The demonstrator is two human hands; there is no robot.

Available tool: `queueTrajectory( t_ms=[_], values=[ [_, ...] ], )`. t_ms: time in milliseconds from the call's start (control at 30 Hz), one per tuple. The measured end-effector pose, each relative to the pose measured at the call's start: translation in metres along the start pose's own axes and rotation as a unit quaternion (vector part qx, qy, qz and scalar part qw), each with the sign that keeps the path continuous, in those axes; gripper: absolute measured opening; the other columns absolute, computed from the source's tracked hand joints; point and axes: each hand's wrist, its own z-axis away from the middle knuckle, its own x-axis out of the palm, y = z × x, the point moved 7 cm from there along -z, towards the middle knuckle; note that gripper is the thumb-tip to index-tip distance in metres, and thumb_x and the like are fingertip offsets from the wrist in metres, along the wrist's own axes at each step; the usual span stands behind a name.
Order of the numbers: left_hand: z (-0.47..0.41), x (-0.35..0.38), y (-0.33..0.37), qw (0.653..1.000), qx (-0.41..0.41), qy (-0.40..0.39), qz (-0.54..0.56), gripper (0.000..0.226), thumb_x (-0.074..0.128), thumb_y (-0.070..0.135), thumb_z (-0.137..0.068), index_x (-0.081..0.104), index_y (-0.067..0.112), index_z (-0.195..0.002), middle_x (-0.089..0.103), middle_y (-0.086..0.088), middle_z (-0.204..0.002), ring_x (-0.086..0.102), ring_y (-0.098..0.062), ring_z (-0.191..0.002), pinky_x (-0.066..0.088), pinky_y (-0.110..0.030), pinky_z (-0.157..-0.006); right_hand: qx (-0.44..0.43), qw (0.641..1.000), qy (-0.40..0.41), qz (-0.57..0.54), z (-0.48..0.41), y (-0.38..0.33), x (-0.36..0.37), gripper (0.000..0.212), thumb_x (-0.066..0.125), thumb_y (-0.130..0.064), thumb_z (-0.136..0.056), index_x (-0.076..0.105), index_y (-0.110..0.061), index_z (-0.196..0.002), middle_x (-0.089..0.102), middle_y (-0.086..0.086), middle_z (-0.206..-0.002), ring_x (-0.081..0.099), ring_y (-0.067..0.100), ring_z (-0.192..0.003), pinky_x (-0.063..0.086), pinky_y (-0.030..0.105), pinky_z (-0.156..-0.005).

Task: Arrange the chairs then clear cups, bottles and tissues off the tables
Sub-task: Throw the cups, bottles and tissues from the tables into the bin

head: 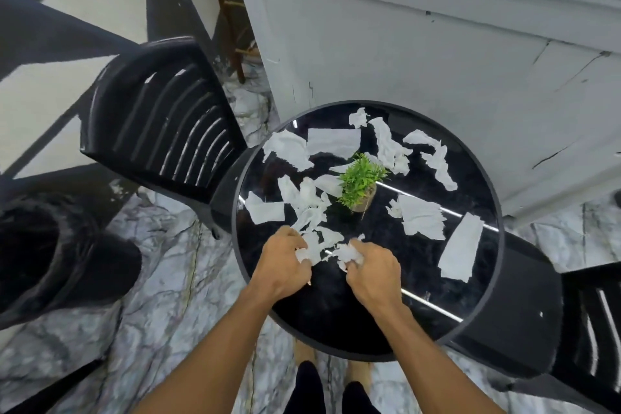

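A round black glossy table point(336, 323) is strewn with several torn white tissues point(423, 220). My left hand point(285, 265) is shut on a crumpled tissue piece point(311, 250) near the table's front edge. Beside it, my right hand point(373, 274) grips another crumpled tissue wad point(349, 254). More tissue scraps lie just beyond my fingers. A long tissue strip point(460, 250) lies at the right. One black plastic chair point(161, 118) stands at the table's left, another black chair point(591, 329) at the right.
A small green potted plant point(361, 183) stands at the table's centre among the tissues. A black bin point(50, 255) sits on the marble floor at left. A white panelled wall point(420, 54) rises behind the table. My feet show below.
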Motion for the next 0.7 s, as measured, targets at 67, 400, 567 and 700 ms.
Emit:
queueTrajectory(
  t_ms=[67, 400, 567, 700],
  values=[
    [-0.012, -0.004, -0.003, 0.999, 0.006, -0.029, -0.016, 0.037, 0.067, 0.018, -0.078, 0.071, 0.010, -0.113, 0.052, 0.003, -0.138, 0.048, -0.018, -0.129, 0.035, -0.019, -0.100, -0.024, 0.999, -0.009, 0.025, -0.007, -0.013, 0.004, 0.018, 0.064, -0.013, -0.081, 0.070, -0.013, -0.098, 0.065, 0.002, -0.087, 0.063, 0.025, -0.088, 0.048, 0.033, -0.073],
    [-0.019, 0.019, -0.002, 0.991, 0.071, -0.111, -0.035, 0.026, 0.055, 0.007, -0.078, 0.058, 0.021, -0.100, 0.059, 0.000, -0.103, 0.057, -0.023, -0.101, 0.052, -0.035, -0.084, -0.071, 0.986, -0.129, 0.080, -0.041, -0.046, 0.041, 0.009, 0.057, -0.009, -0.075, 0.065, -0.010, -0.076, 0.064, -0.002, -0.123, 0.065, 0.028, -0.093, 0.053, 0.040, -0.075],
    [-0.021, 0.002, -0.016, 0.994, 0.079, -0.068, 0.029, 0.071, 0.054, 0.006, -0.081, 0.037, 0.028, -0.146, 0.056, 0.002, -0.108, 0.049, -0.017, -0.107, 0.047, -0.031, -0.094, -0.034, 0.994, -0.078, 0.076, -0.033, -0.035, 0.049, 0.035, 0.056, -0.001, -0.075, 0.071, -0.015, -0.103, 0.066, 0.002, -0.093, 0.061, 0.026, -0.092, 0.050, 0.035, -0.075],
    [-0.041, -0.005, -0.020, 0.995, 0.091, -0.050, 0.000, 0.049, 0.052, 0.000, -0.081, 0.053, 0.014, -0.128, 0.056, -0.001, -0.102, 0.048, -0.019, -0.103, 0.043, -0.024, -0.084, -0.039, 0.988, -0.089, 0.124, -0.027, -0.038, 0.055, 0.082, 0.058, -0.005, -0.080, 0.027, -0.027, -0.153, 0.058, 0.000, -0.093, 0.052, 0.020, -0.089, 0.043, 0.030, -0.069]
  ],
)
